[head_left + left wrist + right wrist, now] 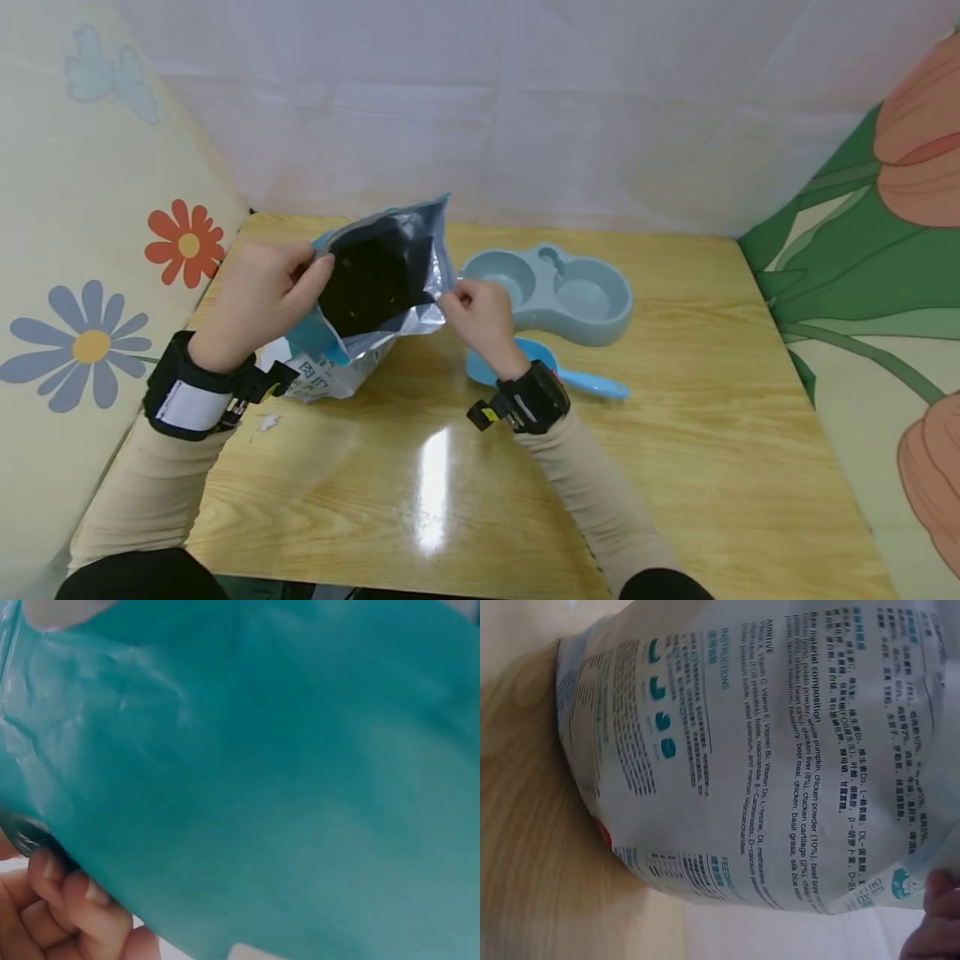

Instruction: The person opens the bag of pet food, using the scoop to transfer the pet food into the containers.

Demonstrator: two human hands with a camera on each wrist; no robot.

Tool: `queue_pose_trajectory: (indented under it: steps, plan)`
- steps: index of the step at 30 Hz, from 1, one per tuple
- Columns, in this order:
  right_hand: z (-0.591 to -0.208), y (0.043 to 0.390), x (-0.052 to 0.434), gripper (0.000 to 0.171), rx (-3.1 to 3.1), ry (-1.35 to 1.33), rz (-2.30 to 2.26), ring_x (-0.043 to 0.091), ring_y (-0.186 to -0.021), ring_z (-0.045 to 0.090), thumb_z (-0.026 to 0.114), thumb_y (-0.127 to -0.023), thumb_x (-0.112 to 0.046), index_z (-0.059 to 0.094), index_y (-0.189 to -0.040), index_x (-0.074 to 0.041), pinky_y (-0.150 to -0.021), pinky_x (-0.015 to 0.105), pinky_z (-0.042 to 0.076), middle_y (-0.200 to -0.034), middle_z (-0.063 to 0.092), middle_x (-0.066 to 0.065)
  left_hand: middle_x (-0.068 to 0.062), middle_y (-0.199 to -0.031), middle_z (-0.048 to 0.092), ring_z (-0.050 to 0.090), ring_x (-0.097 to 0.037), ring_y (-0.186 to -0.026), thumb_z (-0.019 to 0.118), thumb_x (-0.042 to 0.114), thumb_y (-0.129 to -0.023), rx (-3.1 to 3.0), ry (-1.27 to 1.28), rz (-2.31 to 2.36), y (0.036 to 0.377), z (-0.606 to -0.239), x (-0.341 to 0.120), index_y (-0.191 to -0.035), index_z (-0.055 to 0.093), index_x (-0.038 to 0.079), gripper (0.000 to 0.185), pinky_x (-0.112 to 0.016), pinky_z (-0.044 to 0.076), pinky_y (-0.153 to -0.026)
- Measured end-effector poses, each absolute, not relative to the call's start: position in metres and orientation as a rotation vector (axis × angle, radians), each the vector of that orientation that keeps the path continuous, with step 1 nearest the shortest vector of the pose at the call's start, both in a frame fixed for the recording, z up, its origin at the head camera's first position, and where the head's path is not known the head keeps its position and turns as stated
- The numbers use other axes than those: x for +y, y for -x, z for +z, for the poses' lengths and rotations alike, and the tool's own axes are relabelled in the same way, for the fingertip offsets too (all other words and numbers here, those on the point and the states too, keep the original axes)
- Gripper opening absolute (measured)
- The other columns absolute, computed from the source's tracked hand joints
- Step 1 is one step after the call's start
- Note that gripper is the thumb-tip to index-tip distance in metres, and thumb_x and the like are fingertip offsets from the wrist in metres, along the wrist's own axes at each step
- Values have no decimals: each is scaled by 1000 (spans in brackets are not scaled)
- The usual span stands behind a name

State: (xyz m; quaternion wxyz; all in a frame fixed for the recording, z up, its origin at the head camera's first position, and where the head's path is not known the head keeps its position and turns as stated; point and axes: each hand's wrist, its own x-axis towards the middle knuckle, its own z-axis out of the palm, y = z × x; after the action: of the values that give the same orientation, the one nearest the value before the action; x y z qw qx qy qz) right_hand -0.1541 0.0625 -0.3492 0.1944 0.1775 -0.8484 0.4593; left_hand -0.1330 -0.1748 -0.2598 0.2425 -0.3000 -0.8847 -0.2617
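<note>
Fingers of the left hand [258, 287] pinch the near-left lip of the pet-food bag [375, 292], while those of the right hand [480, 312] pinch its right lip; between the two grips the mouth gapes, showing a dark interior. Beyond the right fingers stands a double feeding bowl [551, 292], and just below the right wrist lies a blue scoop [555, 375], all on the wooden table [675, 433].

Left wrist view: teal bag wall [262, 772] fills the frame above curled fingertips [82, 896] that press against its lower edge.

Right wrist view: the printed bag panel [780, 765] lies left of one fingertip [937, 900] at its corner; the rest of that grip is cut off.
</note>
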Motion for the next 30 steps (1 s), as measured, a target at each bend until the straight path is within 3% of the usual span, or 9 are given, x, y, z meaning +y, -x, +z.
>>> queue_pose_trajectory:
  steps: [6, 9, 13, 21, 25, 30]
  plan:
    - [-350, 151, 64, 41, -2403, -339, 1771, 11, -43, 29, 57, -85, -12, 37, -50, -11, -46, 25, 24, -45, 32, -3, 4, -46, 25, 23, -11, -37, 55, 8, -85, -2436, 861, -680, 132, -264, -164, -54, 36, 9, 37, -27, 20, -39]
    - [-348, 147, 65, 46, -2398, -262, 2038, 12, -41, 25, 61, -86, -19, 34, -49, -11, -46, 26, 23, -44, 29, -2, 3, -46, 25, 23, -11, -37, 56, 8, -85, -2448, 860, -693, 133, -265, -162, -54, 36, 9, 37, -28, 20, -39]
    - [-344, 144, 66, 47, -2403, -166, 2215, 12, -41, 23, 63, -84, -17, 32, -49, -11, -47, 27, 22, -43, 26, -3, 4, -46, 25, 24, -11, -37, 56, 9, -85, -2450, 865, -696, 134, -266, -160, -54, 37, 9, 37, -28, 21, -39]
    - [-336, 142, 74, 38, -2489, -196, 1926, 13, -44, 24, 58, -77, 0, 35, -49, -10, -51, 26, 26, -46, 27, -2, 2, -46, 27, 25, -11, -38, 55, 8, -86, -2458, 829, -694, 134, -263, -158, -54, 39, 9, 36, -28, 21, -39]
    - [-336, 141, 81, 31, -2593, -299, 1631, 14, -44, 30, 58, -76, 0, 44, -49, -8, -54, 26, 31, -46, 33, -1, 2, -46, 26, 25, -12, -38, 55, 8, -86, -2453, 828, -671, 131, -261, -158, -54, 38, 9, 36, -28, 20, -39]
    - [-339, 137, 87, 35, -2597, -369, 1549, 13, -45, 25, 58, -77, -2, 37, -50, -10, -55, 26, 27, -47, 27, -1, 2, -46, 25, 24, -12, -37, 57, 8, -84, -2439, 875, -648, 129, -264, -153, -54, 37, 9, 37, -28, 19, -39]
